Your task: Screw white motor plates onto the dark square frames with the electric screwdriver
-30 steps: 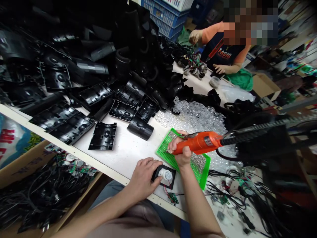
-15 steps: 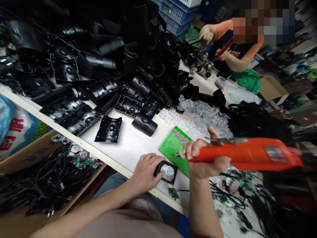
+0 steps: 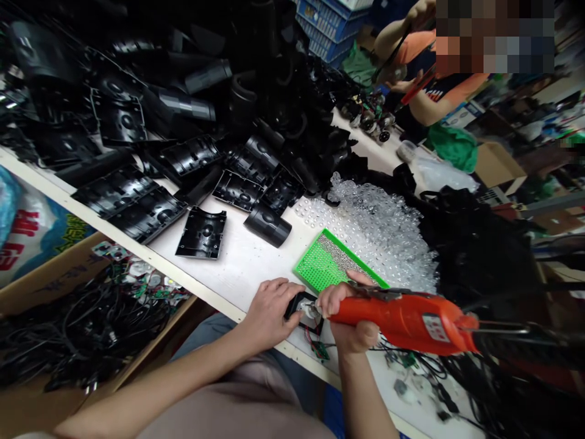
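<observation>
Holding the black plate (image 3: pixel 299 298) by the table's (image 3: pixel 253 271) near edge in my half-curled left hand (image 3: pixel 273 314), likely against twisting, I'm gripping the orange driver (image 3: pixel 393 320), right hand (image 3: pixel 343 334) wrapped round, nose at the white part (image 3: pixel 307 309)

One left hand (image 3: pixel 273 314), one right hand (image 3: pixel 350 339), one driver (image 3: pixel 402 323), one panel (image 3: pixel 299 299), one board (image 3: pixel 320 350) beside the panel, one tray (image 3: pixel 316 277), one co-worker (image 3: pixel 436 94) far right, one carton (image 3: pixel 39 277) near left, black shells (image 3: pixel 202 235), metal bits (image 3: pixel 340 257), clear bits (image 3: pixel 384 225) — each too many to count
</observation>
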`<state>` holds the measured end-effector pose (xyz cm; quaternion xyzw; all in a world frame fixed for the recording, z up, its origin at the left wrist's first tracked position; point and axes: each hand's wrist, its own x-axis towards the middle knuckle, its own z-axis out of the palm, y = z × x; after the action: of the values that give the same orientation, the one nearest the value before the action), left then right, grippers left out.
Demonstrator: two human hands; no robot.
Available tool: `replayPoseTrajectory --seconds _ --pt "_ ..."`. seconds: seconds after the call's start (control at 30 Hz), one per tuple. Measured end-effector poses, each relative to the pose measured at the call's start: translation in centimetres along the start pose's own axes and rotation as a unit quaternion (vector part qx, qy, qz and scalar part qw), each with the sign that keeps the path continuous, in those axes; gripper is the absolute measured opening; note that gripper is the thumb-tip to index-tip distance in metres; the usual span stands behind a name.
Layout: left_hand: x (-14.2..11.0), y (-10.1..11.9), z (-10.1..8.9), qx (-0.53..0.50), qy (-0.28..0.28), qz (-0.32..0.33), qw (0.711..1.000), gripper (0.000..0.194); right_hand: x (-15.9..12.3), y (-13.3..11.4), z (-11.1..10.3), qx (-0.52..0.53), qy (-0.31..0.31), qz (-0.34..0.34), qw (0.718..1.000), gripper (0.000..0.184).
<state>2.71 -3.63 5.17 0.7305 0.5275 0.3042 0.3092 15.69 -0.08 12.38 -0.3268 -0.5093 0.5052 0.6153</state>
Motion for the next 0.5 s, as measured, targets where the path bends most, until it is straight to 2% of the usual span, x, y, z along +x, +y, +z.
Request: replayPoseTrajectory --seconds 0.13,0.3,0.5 --pt "-0.01 -0.04 0.08 0.001 0.001 -0.002 1.000 0.040 -0.32 0.22 -0.08 -0.003 -0.012 0.002 1.000 0.049" --pt "-0.07 0.03 0.09 -0.007 -0.014 -0.012 1.000 0.041 -0.63 0.57 -0.51 0.014 -0.070 0.005 0.997 0.028" --pt "-0.07 0.22 0.14 -0.016 -0.013 -0.017 1.000 0.042 -0.23 0.78 -0.34 0.015 -0.100 0.007 0.995 0.028"
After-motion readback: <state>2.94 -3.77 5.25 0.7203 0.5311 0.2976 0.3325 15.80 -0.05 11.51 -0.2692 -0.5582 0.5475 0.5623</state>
